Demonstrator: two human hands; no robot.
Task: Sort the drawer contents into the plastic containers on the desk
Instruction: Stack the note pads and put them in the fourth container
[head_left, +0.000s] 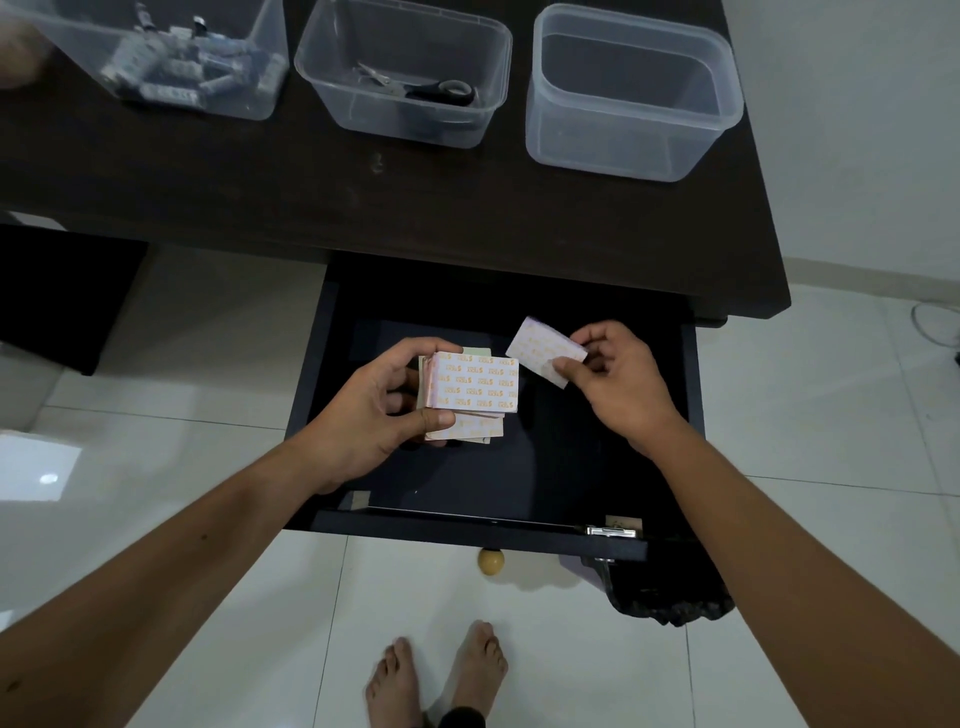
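Over the open drawer (332, 395), the left hand (379, 410) held a stack of cards (470, 392), thumb curled along its near edge and fingers wrapped over the far one, so the stack sat clamped from both sides. The right hand (618, 384) pinched a single card (540, 349) by one corner between thumb and forefinger, just beside the stack and apart from it. The cards were printed with a repeating orange pattern, and looked thin, light and a little slick; a loose stack like this would probably fan out or slide if held only from above, so gripping across its short edges, as the left hand did, seemed the safer hold. A lone card would bend easily, and a corner pinch seemed enough for it. On the desk (467, 208) stood three clear plastic tubs: the left tub (244, 104) held a jumble of small grey items, the middle tub (483, 119) held scissors (421, 88), and the right tub (717, 135) showed nothing inside. That one looked the likely place for the cards.
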